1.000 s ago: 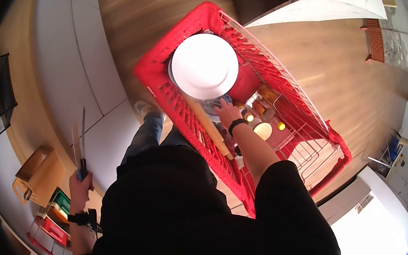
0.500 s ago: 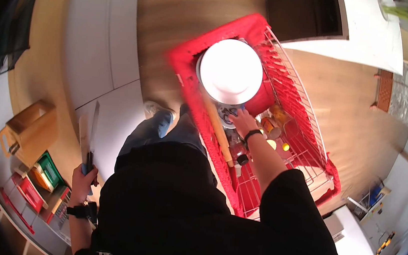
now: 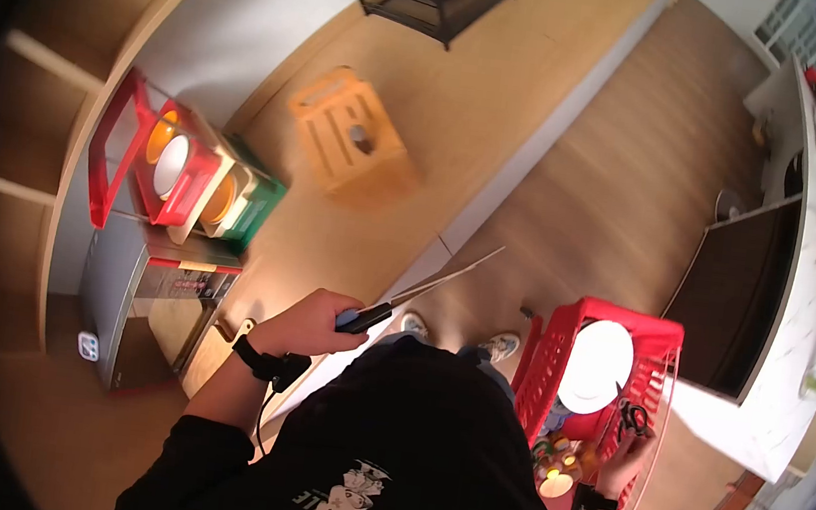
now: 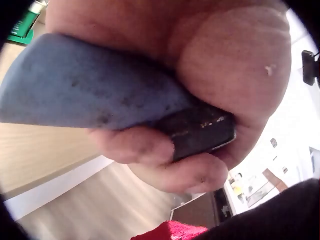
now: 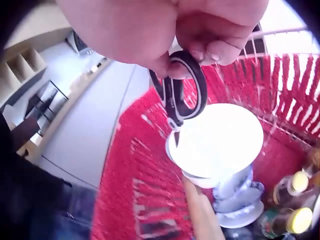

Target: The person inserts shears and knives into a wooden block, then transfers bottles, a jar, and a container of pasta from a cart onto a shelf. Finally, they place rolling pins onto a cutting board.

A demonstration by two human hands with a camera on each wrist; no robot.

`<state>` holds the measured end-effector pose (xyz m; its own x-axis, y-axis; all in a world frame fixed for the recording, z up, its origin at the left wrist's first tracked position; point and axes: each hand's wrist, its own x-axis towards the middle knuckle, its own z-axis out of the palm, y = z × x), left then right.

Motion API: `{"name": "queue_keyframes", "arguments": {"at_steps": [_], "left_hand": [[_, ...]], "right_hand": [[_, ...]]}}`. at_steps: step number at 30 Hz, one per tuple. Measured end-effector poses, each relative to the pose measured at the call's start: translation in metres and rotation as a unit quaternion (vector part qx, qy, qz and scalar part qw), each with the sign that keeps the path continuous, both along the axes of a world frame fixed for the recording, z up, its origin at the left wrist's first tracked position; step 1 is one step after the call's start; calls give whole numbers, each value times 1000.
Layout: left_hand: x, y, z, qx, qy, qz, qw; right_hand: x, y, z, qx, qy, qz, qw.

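In the head view my left hand grips knives by a blue handle and a black handle, blades pointing up and right. The left wrist view shows its fingers curled round the blue handle and the black one. My right hand pinches black-handled scissors over the red basket. Seen from the right wrist, the scissors hang tip down from thumb and fingers, above white stacked dishes. A wooden rod and yellow-capped bottles lie below in the basket.
A yellow slotted holder stands on the wooden counter, with a black rack beyond. Red and green crates sit at the left by a metallic appliance. A marble-topped counter is on the right.
The view has turned toward the wooden counter. My right hand has come up from among the basket's contents with the scissors. My left hand still grips the knives, now over the counter's edge.
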<state>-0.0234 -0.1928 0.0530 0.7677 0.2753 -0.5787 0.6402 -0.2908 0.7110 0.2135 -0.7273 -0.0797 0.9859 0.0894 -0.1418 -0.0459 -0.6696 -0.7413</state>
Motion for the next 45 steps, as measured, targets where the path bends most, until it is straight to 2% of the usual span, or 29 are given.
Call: {"name": "queue_keyframes", "arguments": {"at_steps": [1, 3, 5, 6, 7, 10, 11, 13, 15, 19, 21, 23, 25, 27, 29, 31, 32, 35, 37, 38, 40, 41, 43, 45], "left_hand": [[-11, 8, 6, -2, -13, 11, 1000], [-31, 22, 16, 52, -46, -10, 998], [-50, 33, 22, 41, -51, 8, 998], [-58, 41, 25, 36, -45, 17, 998], [-64, 48, 28, 35, -55, 17, 998], [-85, 59, 28, 16, -60, 27, 998], [-90, 63, 26, 53, -49, 9, 997], [-98, 69, 19, 90, -43, -9, 995], [-107, 69, 5, 228, -97, -48, 968], [-118, 63, -4, 253, -101, -46, 961], [-128, 60, -8, 285, -93, -35, 953], [-137, 58, -7, 284, -95, -15, 954], [-146, 52, -2, 275, -93, 1, 957], [-151, 46, 6, 229, -91, 84, 966], [-154, 40, 15, 226, -85, 111, 964], [-161, 36, 19, 149, -86, 182, 968], [-162, 35, 21, 152, -87, 186, 967], [-163, 36, 39, 99, -93, 235, 962], [-156, 42, 59, 17, -64, 285, 956], [-161, 47, 47, 76, -155, 239, 955], [-153, 50, 52, 68, -187, 242, 950], [-147, 51, 54, 56, -218, 245, 943], [-139, 49, 63, 13, -218, 272, 937], [-135, 47, 63, -82, -247, 335, 905]], "right_hand": [[6, 23, 19, 36, -76, 16, 996], [22, 61, 58, 45, -103, 31, 993], [36, 99, 87, 138, -155, 35, 978], [45, 121, 100, 141, -204, 55, 967], [49, 139, 118, 166, -159, 80, 970], [44, 223, 165, 220, -183, 115, 951], [40, 254, 182, 230, -205, 145, 941], [36, 307, 209, 280, -165, 180, 929], [30, 368, 235, 275, -180, 247, 912], [29, 478, 246, 279, -206, 356, 867], [34, 514, 240, 263, -184, 401, 858], [30, 533, 249, 200, -192, 436, 856], [31, 543, 247, 198, -193, 452, 848], [33, 548, 251, 181, -198, 458, 848], [33, 554, 257, 167, -219, 459, 845], [32, 561, 263, 138, -233, 450, 851], [32, 565, 265, 141, -234, 452, 849], [25, 584, 269, 134, -232, 484, 833], [19, 604, 270, 94, -279, 538, 790], [17, 614, 265, 92, -291, 559, 771], [6, 627, 262, 91, -259, 557, 784], [6, 631, 260, 87, -225, 557, 795], [12, 630, 257, 94, -227, 552, 797], [12, 619, 252, 59, -195, 564, 800]]}}
